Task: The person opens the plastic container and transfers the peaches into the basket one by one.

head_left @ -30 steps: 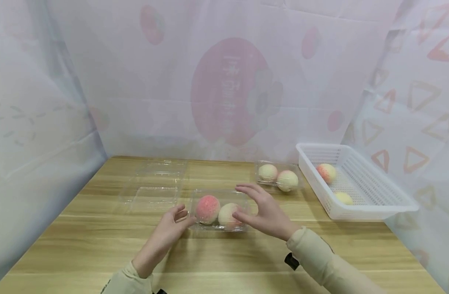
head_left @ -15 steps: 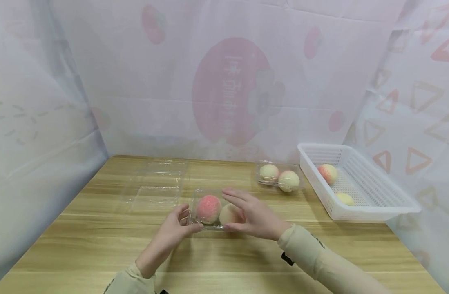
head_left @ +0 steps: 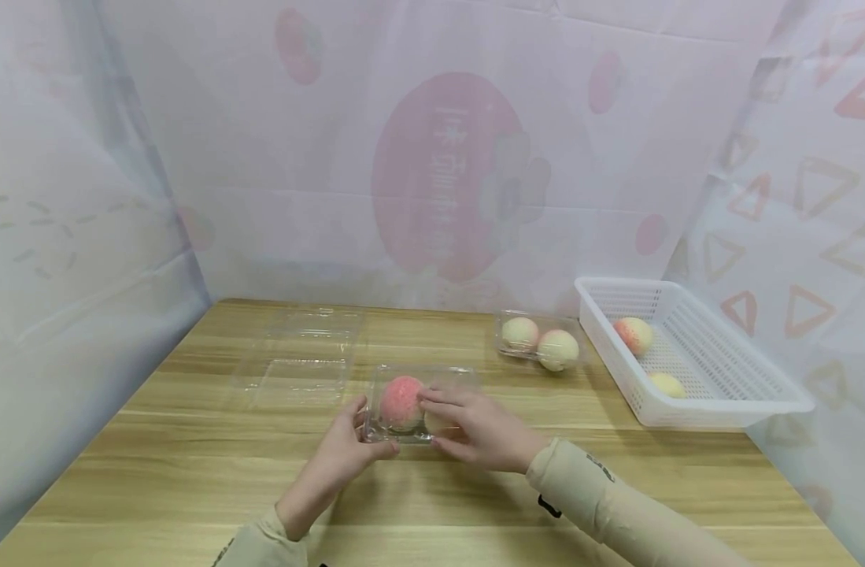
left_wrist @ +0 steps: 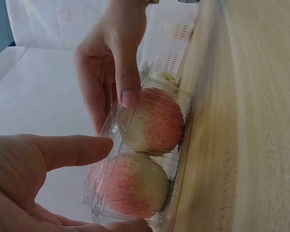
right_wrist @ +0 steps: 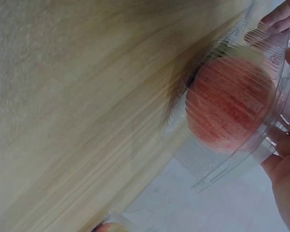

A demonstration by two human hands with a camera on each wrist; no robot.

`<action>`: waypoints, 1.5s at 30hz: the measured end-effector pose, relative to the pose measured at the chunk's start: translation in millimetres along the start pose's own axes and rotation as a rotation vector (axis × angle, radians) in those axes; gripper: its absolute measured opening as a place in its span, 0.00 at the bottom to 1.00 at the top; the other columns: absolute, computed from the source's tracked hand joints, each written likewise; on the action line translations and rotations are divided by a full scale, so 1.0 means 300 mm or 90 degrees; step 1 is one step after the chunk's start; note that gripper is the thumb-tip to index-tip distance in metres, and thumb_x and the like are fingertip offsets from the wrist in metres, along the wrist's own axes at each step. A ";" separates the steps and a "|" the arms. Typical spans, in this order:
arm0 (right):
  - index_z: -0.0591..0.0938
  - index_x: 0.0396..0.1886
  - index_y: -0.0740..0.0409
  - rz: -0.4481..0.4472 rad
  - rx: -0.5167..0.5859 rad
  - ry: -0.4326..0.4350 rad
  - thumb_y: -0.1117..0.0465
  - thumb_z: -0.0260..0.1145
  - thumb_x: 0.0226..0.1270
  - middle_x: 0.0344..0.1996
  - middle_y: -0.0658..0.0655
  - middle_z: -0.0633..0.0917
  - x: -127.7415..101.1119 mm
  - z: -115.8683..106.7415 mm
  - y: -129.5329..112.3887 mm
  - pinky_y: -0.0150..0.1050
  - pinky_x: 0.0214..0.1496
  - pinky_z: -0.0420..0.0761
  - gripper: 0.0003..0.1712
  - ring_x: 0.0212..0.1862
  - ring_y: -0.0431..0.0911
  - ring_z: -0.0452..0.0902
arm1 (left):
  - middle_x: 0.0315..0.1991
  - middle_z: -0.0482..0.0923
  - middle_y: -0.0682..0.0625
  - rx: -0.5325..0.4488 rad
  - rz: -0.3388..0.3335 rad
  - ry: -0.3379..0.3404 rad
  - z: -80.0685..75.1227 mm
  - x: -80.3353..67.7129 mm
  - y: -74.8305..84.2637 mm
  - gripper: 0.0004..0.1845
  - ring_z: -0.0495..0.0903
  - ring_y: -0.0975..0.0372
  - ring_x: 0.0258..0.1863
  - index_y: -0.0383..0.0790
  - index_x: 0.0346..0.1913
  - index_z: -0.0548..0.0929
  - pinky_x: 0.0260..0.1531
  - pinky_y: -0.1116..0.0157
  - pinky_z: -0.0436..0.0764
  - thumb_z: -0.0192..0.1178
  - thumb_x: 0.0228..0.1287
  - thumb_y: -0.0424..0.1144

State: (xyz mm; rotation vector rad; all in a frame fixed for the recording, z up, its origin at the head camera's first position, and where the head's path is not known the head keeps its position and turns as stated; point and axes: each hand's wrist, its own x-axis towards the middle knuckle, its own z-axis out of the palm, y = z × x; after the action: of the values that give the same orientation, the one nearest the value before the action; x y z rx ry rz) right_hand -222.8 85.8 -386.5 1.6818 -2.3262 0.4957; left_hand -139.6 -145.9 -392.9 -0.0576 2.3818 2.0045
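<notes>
So the clear plastic clamshell box (head_left: 414, 403) with two round pink-and-cream peaches (head_left: 401, 402) inside sits on the light wooden worktop (head_left: 191, 472), roughly mid-way across and a bit nearer the front edge than the back. Its long axis runs left-right, parallel to the front edge, and there's a hand at each short end. The left hand (head_left: 347, 450) has its fingers curled around the box's left end, thumb on the lid side. The right hand (head_left: 478, 429) comes in from the right, fingers laid over the lid above the paler peach, thumb tip pressing the lid in the left wrist view. Both hands touch it, so neither is really nearer.

Further off: an empty open clear clamshell (head_left: 301, 362) toward the back-left, another closed clear box of two peaches (head_left: 540, 342) back-right, and a white slotted plastic basket (head_left: 722, 394) at the right edge holding two more.
</notes>
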 end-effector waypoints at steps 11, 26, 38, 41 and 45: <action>0.74 0.65 0.69 -0.066 -0.091 -0.031 0.62 0.66 0.68 0.66 0.64 0.73 0.000 -0.005 -0.009 0.49 0.68 0.68 0.28 0.67 0.58 0.67 | 0.65 0.58 0.20 0.021 -0.001 0.018 0.006 0.002 0.010 0.53 0.64 0.32 0.63 0.18 0.72 0.47 0.59 0.45 0.72 0.71 0.47 0.24; 0.74 0.65 0.68 -0.077 -0.126 -0.011 0.65 0.67 0.67 0.65 0.64 0.73 -0.009 0.018 -0.010 0.49 0.67 0.70 0.28 0.65 0.57 0.69 | 0.64 0.62 0.21 0.074 0.006 0.048 0.018 0.000 0.013 0.53 0.69 0.34 0.60 0.19 0.71 0.51 0.58 0.46 0.73 0.73 0.46 0.26; 0.75 0.64 0.69 -0.074 -0.172 -0.037 0.66 0.67 0.66 0.63 0.64 0.75 0.005 0.005 -0.038 0.47 0.67 0.69 0.27 0.64 0.57 0.71 | 0.58 0.70 0.23 0.197 0.047 0.104 0.050 0.004 0.011 0.55 0.73 0.35 0.57 0.18 0.69 0.56 0.57 0.40 0.72 0.79 0.43 0.36; 0.74 0.64 0.69 -0.071 -0.177 -0.055 0.68 0.69 0.62 0.64 0.64 0.75 0.006 -0.001 -0.041 0.47 0.67 0.69 0.30 0.64 0.58 0.71 | 0.56 0.72 0.25 0.203 0.055 0.107 0.056 0.004 0.010 0.53 0.73 0.37 0.56 0.18 0.68 0.58 0.57 0.40 0.72 0.79 0.44 0.37; 0.74 0.64 0.70 -0.084 -0.199 -0.054 0.71 0.72 0.56 0.63 0.64 0.75 0.003 0.000 -0.039 0.48 0.67 0.70 0.34 0.63 0.58 0.72 | 0.56 0.73 0.25 0.216 0.057 0.109 0.059 0.003 0.009 0.52 0.73 0.37 0.57 0.18 0.68 0.59 0.58 0.40 0.71 0.79 0.45 0.37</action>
State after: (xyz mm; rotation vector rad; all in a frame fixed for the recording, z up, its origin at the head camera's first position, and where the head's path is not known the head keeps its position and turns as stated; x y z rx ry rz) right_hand -211.8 81.8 -384.6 1.7136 -2.1900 0.0318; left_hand -140.8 -128.0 -393.2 -0.1202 2.8457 1.6578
